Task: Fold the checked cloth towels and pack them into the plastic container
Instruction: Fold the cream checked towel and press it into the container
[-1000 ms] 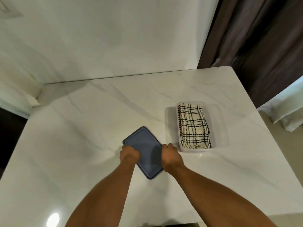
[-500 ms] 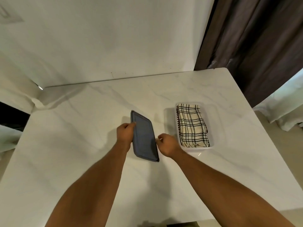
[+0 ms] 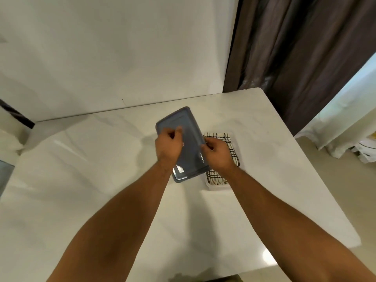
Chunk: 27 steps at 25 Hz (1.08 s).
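Grey-blue lid [image 3: 191,151], centre frame, held tilted above white marble counter [image 3: 81,180]: left hand [image 3: 168,147] grips its left long edge, right hand [image 3: 216,154] pinches its right edge. Plastic container [image 3: 217,186] holding folded checked towel [image 3: 216,177] sits just right, partly hidden behind the lid and right hand.

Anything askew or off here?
Only the lid, held by the left hand and right hand: it's tilted and offset left of the container, covering only its left edge. The towel lies folded inside; nothing spilled or damaged.
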Motion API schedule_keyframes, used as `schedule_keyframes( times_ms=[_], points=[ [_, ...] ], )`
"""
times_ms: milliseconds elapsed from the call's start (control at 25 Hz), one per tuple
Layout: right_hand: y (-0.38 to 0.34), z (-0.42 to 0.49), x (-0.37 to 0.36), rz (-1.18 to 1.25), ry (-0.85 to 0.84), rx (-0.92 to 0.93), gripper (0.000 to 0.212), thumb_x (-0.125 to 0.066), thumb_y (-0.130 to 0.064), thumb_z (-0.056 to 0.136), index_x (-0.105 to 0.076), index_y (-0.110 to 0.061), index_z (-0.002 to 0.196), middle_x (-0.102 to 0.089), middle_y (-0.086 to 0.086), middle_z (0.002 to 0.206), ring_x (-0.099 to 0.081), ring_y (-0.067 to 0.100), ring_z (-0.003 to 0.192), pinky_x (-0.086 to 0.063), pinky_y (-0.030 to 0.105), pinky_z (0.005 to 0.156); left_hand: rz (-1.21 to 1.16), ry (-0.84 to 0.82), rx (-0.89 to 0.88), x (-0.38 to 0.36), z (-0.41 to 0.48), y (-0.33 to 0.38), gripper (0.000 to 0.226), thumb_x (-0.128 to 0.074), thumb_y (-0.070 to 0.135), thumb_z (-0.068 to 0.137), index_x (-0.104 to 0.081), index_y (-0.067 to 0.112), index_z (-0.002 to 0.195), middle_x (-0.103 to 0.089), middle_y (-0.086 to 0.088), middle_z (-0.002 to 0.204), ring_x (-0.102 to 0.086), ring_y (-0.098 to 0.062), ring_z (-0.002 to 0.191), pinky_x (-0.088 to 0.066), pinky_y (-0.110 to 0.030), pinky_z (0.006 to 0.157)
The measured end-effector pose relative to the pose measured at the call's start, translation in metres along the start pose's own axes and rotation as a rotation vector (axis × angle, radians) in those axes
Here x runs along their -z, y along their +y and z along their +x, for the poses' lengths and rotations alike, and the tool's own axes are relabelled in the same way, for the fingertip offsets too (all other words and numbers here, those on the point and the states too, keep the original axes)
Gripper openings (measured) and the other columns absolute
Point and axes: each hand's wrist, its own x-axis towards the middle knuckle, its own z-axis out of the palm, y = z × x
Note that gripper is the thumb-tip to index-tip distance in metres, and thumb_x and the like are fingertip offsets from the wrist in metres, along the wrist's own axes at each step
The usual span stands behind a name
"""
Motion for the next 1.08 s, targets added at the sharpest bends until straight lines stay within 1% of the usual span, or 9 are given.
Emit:
schedule_keyframes(
  times_ms=[80,120,160,280,520,640,800,960,1080],
  points=[
    [0.018,0.0,0.019,0.161,0.104,-0.147,0.023,-0.058,-0.013,0.096,-0.071,-0.014,0.116,-0.073,0.002,0.106,-0.069,0.022,0.097,-0.058,0.037,0.085,0.232,0.094,0.065,-0.006,0.002,-0.011,0.037,-0.061,0.041,0.092,-0.063,0.011,0.112,-0.065,-0.007,0.11,-0.064,-0.026,0.101,-0.052,-0.034,0.087],
    [0.028,-0.001,0.027,0.227,0.149,-0.216,0.023,-0.058,-0.012,0.097,-0.071,-0.015,0.116,-0.072,0.003,0.108,-0.068,0.024,0.099,-0.058,0.039,0.087,0.262,0.06,0.133,-0.012,0.002,-0.017,0.042,-0.062,0.042,0.091,-0.063,0.009,0.116,-0.064,-0.011,0.117,-0.063,-0.029,0.106,-0.052,-0.039,0.093],
    [0.036,-0.002,0.035,0.265,0.187,-0.268,0.022,-0.058,-0.012,0.097,-0.071,-0.014,0.115,-0.072,0.003,0.108,-0.067,0.025,0.1,-0.058,0.04,0.088,0.176,-0.015,0.178,-0.018,0.001,-0.02,0.038,-0.063,0.04,0.09,-0.068,0.008,0.109,-0.068,-0.012,0.113,-0.065,-0.03,0.1,-0.053,-0.043,0.093],
    [0.055,-0.006,0.052,0.276,0.253,-0.376,0.022,-0.056,-0.011,0.097,-0.072,-0.012,0.112,-0.071,0.003,0.107,-0.065,0.028,0.101,-0.057,0.042,0.09,-0.067,-0.183,0.203,-0.041,-0.007,-0.021,0.018,-0.067,0.026,0.088,-0.071,0.02,0.071,-0.074,-0.009,0.082,-0.071,-0.03,0.079,-0.06,-0.05,0.076],
    [0.084,-0.022,0.079,-0.272,0.242,-0.379,0.03,-0.049,-0.02,0.101,-0.071,-0.007,0.084,-0.069,0.009,0.084,-0.062,0.028,0.079,-0.044,0.027,0.069,0.105,-0.287,0.227,-0.076,-0.013,-0.029,0.024,-0.072,0.02,0.085,-0.066,0.021,0.061,-0.074,-0.013,0.082,-0.071,-0.034,0.076,-0.061,-0.047,0.072],
    [0.087,-0.022,0.081,-0.374,0.227,-0.361,0.028,-0.05,-0.022,0.101,-0.073,-0.012,0.089,-0.072,0.009,0.089,-0.065,0.027,0.081,-0.046,0.027,0.071,0.27,-0.286,0.241,-0.083,-0.017,-0.023,0.02,-0.064,0.017,0.084,-0.071,0.004,0.07,-0.073,-0.014,0.077,-0.071,-0.032,0.066,-0.062,-0.043,0.068],
    [0.084,-0.021,0.079,-0.42,0.285,-0.312,0.026,-0.056,-0.024,0.099,-0.07,-0.012,0.117,-0.072,0.007,0.106,-0.068,0.029,0.094,-0.053,0.035,0.086,0.426,-0.285,0.204,-0.086,-0.015,-0.013,0.02,-0.058,0.016,0.087,-0.073,0.004,0.081,-0.072,-0.01,0.079,-0.069,-0.027,0.072,-0.056,-0.031,0.066],
    [0.088,-0.013,0.082,-0.478,0.303,-0.287,0.024,-0.053,-0.023,0.1,-0.07,-0.015,0.115,-0.07,0.009,0.105,-0.067,0.028,0.089,-0.049,0.028,0.073,0.482,-0.268,0.183,-0.091,-0.014,-0.015,0.02,-0.061,0.022,0.09,-0.073,0.007,0.083,-0.073,-0.01,0.084,-0.071,-0.028,0.074,-0.06,-0.036,0.073],
    [0.094,-0.009,0.083,-0.466,0.273,-0.329,0.025,-0.053,-0.023,0.1,-0.068,-0.017,0.119,-0.069,0.009,0.11,-0.067,0.029,0.094,-0.049,0.029,0.075,0.502,-0.241,0.192,-0.092,-0.011,-0.019,0.017,-0.062,0.021,0.091,-0.073,0.008,0.087,-0.074,-0.01,0.088,-0.072,-0.028,0.076,-0.061,-0.036,0.075]
  ],
)
